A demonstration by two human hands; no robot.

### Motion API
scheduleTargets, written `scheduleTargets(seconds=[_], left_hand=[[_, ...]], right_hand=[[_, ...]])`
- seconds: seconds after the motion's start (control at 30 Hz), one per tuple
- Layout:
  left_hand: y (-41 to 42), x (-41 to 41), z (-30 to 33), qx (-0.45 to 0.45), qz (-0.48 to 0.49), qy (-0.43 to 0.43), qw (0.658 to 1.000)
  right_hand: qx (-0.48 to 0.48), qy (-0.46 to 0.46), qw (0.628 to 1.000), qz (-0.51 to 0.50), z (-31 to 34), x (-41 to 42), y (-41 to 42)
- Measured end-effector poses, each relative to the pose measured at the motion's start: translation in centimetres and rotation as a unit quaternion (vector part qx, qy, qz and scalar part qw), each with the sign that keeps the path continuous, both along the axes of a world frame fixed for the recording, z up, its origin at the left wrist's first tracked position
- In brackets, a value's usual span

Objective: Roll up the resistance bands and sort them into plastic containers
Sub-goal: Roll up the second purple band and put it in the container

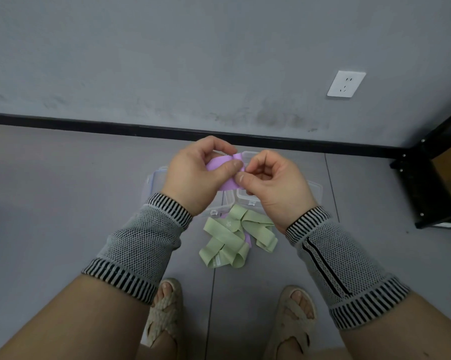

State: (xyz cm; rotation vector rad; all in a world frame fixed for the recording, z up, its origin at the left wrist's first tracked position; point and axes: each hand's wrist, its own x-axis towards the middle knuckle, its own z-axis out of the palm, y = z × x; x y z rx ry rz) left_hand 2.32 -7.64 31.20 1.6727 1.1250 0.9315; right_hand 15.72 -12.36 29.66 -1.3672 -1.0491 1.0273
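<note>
Soft, even indoor light; wide-angle view with bent edges.

The light is flat and diffuse, with no glare and no clear source to be seen. The grey floor [63,203] and wall [193,61] look muted, slightly dim. Faint, soft-edged shadows lie under the green bands [234,240] and around the sandals [164,313]. The black skirting [115,127] bows, showing lens distortion toward the frame's borders. The forearms at the bottom corners look stretched and a little soft; the hands at the middle are fairly sharp.
</note>
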Motion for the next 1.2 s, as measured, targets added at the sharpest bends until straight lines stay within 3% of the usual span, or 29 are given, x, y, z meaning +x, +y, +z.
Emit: scheduleTargets(seconds=[0.17,0.37,0.53,0.93,1.2], left_hand=[[0.2,-0.2,0.3,-0.011,0.002,-0.011,1.000],[0.6,-0.9,0.3,-0.065,-0.002,-0.018,0.998],[0.5,-1.0,0.3,-0.084,-0.034,0.000,0.996],[0.4,-0.8,0.2,-0.064,-0.033,0.041,0.997],[0.6,-1.0,0.1,-0.073,0.022,0.011,0.997]], right_hand=[[0.024,-0.007,0.999,0.047,0.5,0.4,-0.3],[0.021,-0.160,0.981,0.103,0.3,1.1,-0.7],[0.028,-0.235,0.966,0.103,0.2,0.7,-0.7],[0.018,-0.191,0.977,0.094,0.0,0.6,-0.7],[0.035,-0.093,0.990,0.103,0.4,0.3,-0.8]])
